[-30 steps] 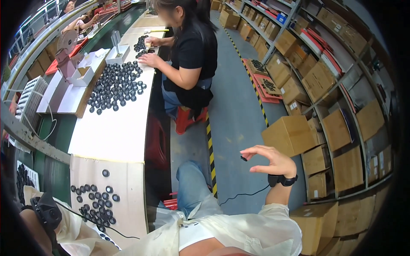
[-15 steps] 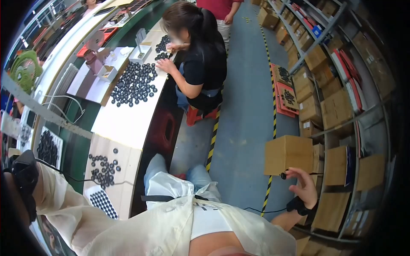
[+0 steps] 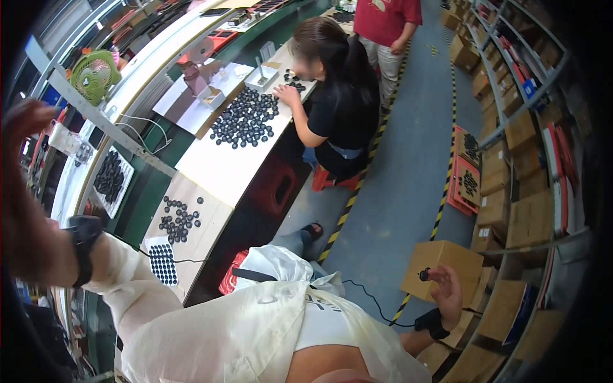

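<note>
Right out at your fingertips: a small black piece (image 3: 424,274) sits at the end of your right hand (image 3: 448,292), fingers curved, thumb seemingly apart from them, and I can't tell whether that grip is truly clamped on it! The hand hangs in front of a cardboard box (image 3: 418,253), with a black strap (image 3: 434,324) on the wrist. Over on the other side, your left hand (image 3: 22,198) is up close, dark and cut by the rim, so I can't tell its grip either. Outward now to the tabletop (image 3: 220,220), loose round black parts (image 3: 182,220) scattered there, a white tray (image 3: 149,245) of dark rounds just beside them. Looks like a lull between handlings to me, both hands away from those parts; working on them would call for a hand over the tabletop and careful, firm fingertips, with the thin cable (image 3: 367,290) kept from snagging
</note>
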A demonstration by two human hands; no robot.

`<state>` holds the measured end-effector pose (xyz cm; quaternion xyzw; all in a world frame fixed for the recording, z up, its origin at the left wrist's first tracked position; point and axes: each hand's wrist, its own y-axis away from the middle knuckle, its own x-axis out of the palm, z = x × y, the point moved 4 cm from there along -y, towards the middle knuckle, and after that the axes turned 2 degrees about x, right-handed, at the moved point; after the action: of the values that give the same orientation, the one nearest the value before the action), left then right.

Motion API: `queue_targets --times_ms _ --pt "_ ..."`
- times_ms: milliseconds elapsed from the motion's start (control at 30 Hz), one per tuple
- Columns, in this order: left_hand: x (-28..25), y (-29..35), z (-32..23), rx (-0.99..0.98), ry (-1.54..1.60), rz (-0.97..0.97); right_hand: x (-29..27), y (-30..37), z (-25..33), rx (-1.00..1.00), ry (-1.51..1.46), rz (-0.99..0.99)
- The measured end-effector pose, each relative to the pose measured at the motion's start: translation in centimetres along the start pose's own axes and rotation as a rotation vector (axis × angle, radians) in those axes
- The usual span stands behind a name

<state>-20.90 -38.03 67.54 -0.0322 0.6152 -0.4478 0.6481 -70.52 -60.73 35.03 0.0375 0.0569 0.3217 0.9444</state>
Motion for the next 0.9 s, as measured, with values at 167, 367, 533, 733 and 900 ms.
queue_targets --times_ms 167,367,533,733,900 --pt "16.7 2.7 0.8 -0.824 0.264 -0.016 -1.0 -6.9 -2.4 -0.063 0.08 -0.034" --pt "36.2 6.1 -0.3 -0.722 0.744 0.114 -4.1 -9.0 -1.0 -0.167 0.112 -0.272" --pt "42.5 5.3 -2.6 -0.822 0.941 0.25 -7.8 -11.7 -0.4 -0.196 -0.003 -0.392" --pt "47.4 3.1 -5.4 -0.741 1.079 0.396 -8.6 -12.9 2.2 -0.27 0.017 -0.498" --pt "49.3 2.4 -9.9 -0.672 0.995 0.69 -13.1 -7.6 -2.2 -0.272 -0.042 -0.532"
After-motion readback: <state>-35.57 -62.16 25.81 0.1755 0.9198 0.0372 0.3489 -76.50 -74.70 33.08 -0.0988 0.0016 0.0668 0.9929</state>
